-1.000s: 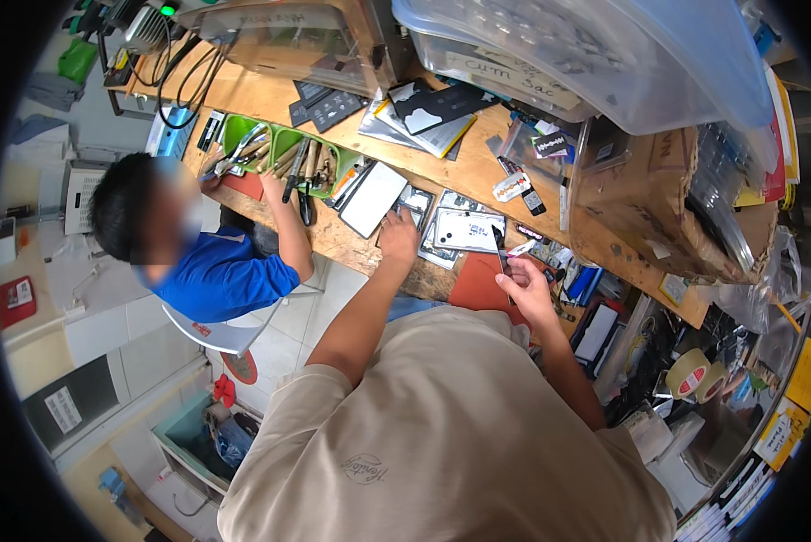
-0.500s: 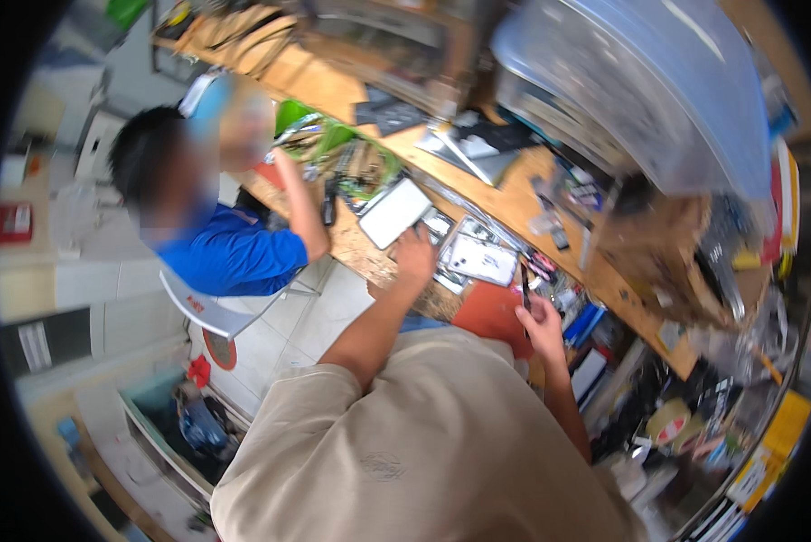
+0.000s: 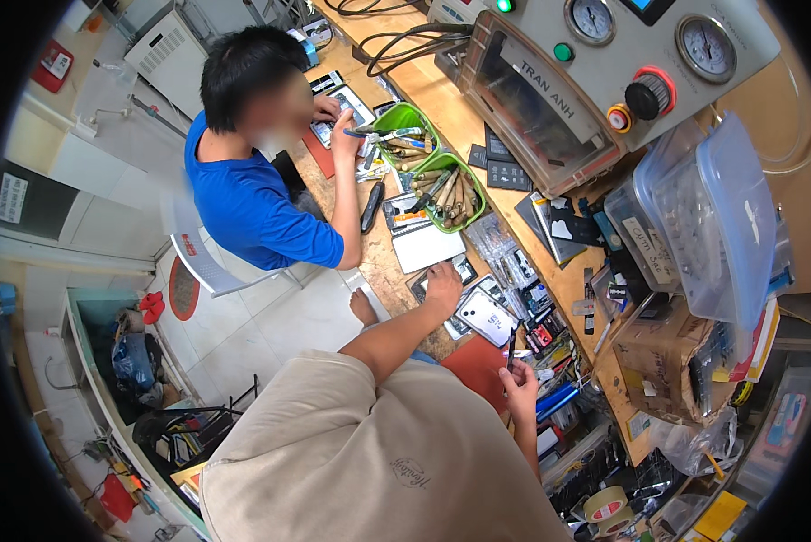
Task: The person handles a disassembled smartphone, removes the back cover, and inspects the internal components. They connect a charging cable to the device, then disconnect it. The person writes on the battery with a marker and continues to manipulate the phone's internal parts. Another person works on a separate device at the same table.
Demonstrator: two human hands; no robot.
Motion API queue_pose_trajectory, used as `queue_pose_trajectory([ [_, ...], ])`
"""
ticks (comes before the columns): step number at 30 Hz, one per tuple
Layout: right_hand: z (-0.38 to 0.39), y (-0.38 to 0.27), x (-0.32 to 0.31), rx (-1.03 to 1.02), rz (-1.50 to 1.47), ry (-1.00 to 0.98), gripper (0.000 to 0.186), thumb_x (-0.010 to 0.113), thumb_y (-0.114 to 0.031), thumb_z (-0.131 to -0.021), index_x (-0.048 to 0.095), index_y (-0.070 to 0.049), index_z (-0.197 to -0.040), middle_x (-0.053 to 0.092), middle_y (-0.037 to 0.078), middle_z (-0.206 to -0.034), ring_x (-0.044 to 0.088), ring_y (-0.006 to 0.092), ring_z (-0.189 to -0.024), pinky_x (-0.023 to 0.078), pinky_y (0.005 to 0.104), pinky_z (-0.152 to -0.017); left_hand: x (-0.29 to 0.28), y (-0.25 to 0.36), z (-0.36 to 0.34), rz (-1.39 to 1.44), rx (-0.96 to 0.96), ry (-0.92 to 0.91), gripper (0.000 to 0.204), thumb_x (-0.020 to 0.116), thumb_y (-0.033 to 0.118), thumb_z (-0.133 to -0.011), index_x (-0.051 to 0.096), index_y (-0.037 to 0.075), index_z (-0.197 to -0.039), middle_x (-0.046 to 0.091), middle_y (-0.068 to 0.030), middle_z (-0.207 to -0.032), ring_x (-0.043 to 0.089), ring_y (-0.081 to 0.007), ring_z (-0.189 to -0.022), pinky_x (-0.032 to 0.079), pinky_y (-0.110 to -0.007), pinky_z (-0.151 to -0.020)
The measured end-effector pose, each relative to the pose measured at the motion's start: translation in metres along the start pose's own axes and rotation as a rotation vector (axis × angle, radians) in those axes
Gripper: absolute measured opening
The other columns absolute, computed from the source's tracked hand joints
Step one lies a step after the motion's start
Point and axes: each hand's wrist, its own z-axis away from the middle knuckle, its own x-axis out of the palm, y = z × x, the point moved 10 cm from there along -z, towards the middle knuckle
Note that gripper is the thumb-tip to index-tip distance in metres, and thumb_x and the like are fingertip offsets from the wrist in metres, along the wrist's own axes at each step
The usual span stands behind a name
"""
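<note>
My left hand (image 3: 443,291) rests on phone parts (image 3: 462,267) on the bench, fingers slightly bent; whether they grip anything is unclear. A white rectangular panel (image 3: 426,247) lies just beyond it. My right hand (image 3: 520,387), lower right, holds a slim dark tool (image 3: 511,348) upright between thumb and fingers, above the edge of a red-orange mat (image 3: 475,365). Between my hands is a white phone housing (image 3: 486,314) with dark writing on it, among other opened phone pieces.
A co-worker (image 3: 261,208) in blue sits left, working on a phone (image 3: 360,104) beside green tool baskets (image 3: 478,185). A machine with gauges (image 3: 563,86), clear bins (image 3: 712,208) and a cardboard box (image 3: 649,361) line the back and right. A chair (image 3: 197,262) stands on the tiled floor.
The view has swung, bringing the gauged machine fully into sight and shifting the bench's angle. My hands keep roughly their places among the phone parts; the right still holds the dark tool.
</note>
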Motion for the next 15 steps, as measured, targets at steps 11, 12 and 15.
queue_pose_trajectory([
  [11,0.003,0.010,0.007,-0.024,0.007,-0.036,0.048,0.079,-0.012,-0.088,0.057,0.007,-0.126,0.071,0.013,-0.109,0.068,0.0151,-0.097,0.055,0.0298,-0.087,-0.004,-0.010,0.021,-0.016,0.073,0.168,0.058,0.052,0.013,-0.094,0.043,-0.007,-0.148,0.052,-0.0253,-0.135,0.050,-0.0360,-0.125,0.044,-0.045,-0.106],
  [12,0.005,0.014,0.008,0.011,0.023,-0.034,0.048,0.079,-0.012,-0.088,0.057,0.007,-0.126,0.071,0.013,-0.109,0.068,0.0152,-0.097,0.055,0.0298,-0.087,-0.005,-0.010,0.021,-0.038,0.065,0.176,0.057,0.052,0.013,-0.094,0.044,-0.007,-0.147,0.052,-0.0256,-0.134,0.051,-0.0366,-0.124,0.045,-0.046,-0.104],
  [15,0.009,0.007,0.011,-0.015,0.022,-0.043,0.047,0.080,-0.011,-0.087,0.058,0.007,-0.125,0.071,0.013,-0.109,0.068,0.0154,-0.097,0.054,0.0296,-0.088,-0.005,-0.009,0.017,-0.045,0.052,0.174,0.056,0.054,0.013,-0.093,0.046,-0.007,-0.145,0.053,-0.0267,-0.131,0.053,-0.0380,-0.119,0.046,-0.047,-0.101],
])
